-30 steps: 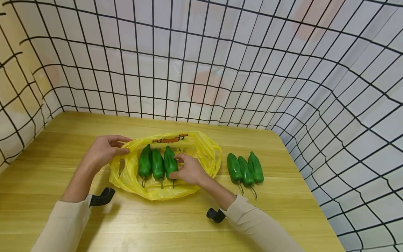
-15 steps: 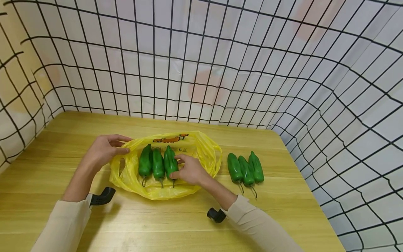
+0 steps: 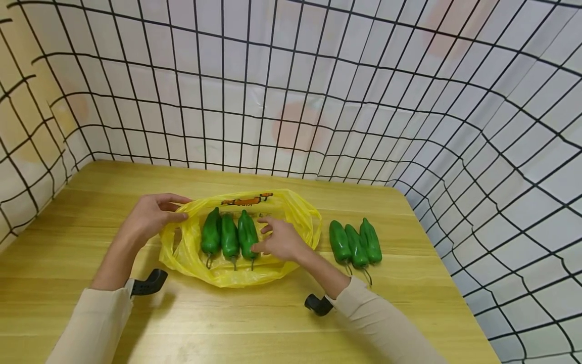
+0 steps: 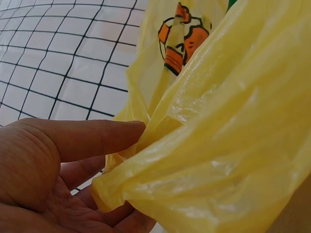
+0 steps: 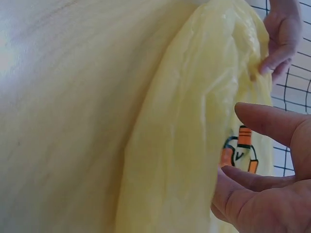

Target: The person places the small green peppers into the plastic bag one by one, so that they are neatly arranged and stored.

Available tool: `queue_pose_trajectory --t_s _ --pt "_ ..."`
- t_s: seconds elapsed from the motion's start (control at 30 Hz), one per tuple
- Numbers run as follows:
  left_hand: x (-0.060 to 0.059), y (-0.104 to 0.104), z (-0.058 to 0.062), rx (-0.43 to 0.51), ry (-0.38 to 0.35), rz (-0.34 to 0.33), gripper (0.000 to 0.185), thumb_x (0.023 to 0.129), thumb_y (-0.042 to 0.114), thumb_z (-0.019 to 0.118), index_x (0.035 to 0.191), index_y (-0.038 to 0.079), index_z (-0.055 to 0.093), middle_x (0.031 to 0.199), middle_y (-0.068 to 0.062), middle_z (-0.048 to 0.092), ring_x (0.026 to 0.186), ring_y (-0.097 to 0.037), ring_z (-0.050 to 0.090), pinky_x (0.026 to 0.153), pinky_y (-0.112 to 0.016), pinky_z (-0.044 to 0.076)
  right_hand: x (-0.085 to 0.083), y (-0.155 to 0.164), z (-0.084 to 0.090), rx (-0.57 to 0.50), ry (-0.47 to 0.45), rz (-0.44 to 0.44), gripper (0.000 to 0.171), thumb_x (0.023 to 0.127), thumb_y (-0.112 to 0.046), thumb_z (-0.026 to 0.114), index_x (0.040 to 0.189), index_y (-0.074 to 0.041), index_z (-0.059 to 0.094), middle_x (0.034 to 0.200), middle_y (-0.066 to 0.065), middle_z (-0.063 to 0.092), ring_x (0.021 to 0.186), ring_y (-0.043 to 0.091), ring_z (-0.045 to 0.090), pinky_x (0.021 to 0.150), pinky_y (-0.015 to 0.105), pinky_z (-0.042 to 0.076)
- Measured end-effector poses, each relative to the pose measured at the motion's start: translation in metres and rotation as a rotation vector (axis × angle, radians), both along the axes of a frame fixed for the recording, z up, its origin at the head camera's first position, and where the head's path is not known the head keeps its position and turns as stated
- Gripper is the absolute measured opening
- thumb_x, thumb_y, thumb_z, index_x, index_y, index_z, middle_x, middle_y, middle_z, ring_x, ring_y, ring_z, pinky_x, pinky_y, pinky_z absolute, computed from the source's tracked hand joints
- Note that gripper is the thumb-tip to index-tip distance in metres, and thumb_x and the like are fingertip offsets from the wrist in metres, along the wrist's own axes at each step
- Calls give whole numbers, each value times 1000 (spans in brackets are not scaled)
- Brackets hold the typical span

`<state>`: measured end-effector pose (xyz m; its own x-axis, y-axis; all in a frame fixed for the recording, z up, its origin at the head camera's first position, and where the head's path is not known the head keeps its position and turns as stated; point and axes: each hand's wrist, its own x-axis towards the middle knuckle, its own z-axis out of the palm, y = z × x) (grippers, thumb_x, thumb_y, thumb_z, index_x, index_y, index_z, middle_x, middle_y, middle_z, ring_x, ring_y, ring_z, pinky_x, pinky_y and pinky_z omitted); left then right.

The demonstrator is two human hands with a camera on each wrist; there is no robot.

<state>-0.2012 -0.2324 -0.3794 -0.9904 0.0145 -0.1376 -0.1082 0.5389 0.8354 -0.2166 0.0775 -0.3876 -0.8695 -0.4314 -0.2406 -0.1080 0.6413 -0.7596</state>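
A yellow plastic bag lies spread open on the wooden table. Three green peppers lie side by side inside it, stems toward me. My left hand pinches the bag's left rim; the left wrist view shows thumb and fingers pinching the yellow film. Over the bag's right half my right hand hovers with relaxed, spread fingers beside the rightmost bagged pepper, holding nothing. In the right wrist view the right hand is empty next to the bag.
Three more green peppers lie together on the table right of the bag. A grid-patterned cloth wall encloses the table at the back and both sides. Black wrist mounts hang under both sleeves.
My right hand has let go of the rightmost bagged pepper and opened, shifting slightly right. The left hand and bag have not moved.
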Motion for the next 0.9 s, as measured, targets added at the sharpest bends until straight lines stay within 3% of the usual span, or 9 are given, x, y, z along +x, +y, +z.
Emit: queue_pose_trajectory --t_s 0.17,0.3,0.5,0.9 --pt "0 -1 -2 -12 -3 -1 50 95 24 72 140 7 60 143 -30 52 129 -46 49 93 -48 48 -2 7 11 -9 28 -10 74 89 -20 78 153 -9 43 139 20 59 99 26 71 82 37 58" --pt "0 -2 -3 -20 -2 1 50 95 25 72 141 8 60 144 -31 51 128 -46 49 92 -48 49 -4 14 23 6 104 -39 70 89 -19 78 151 -10 47 136 19 62 113 30 66 88 39 57" --pt "0 -3 -2 -27 3 0 51 95 26 72 141 8 60 143 -30 51 126 -46 50 89 -44 49 -5 29 33 19 170 -87 69 88 -20 78 150 -11 50 129 14 66 112 28 65 87 39 56" --pt "1 -2 0 -17 8 1 50 96 26 72 141 9 60 143 -30 51 127 -46 49 89 -45 48 -4 77 41 85 225 -115 71 91 -24 75 153 -8 44 131 19 65 114 33 64 89 44 55"
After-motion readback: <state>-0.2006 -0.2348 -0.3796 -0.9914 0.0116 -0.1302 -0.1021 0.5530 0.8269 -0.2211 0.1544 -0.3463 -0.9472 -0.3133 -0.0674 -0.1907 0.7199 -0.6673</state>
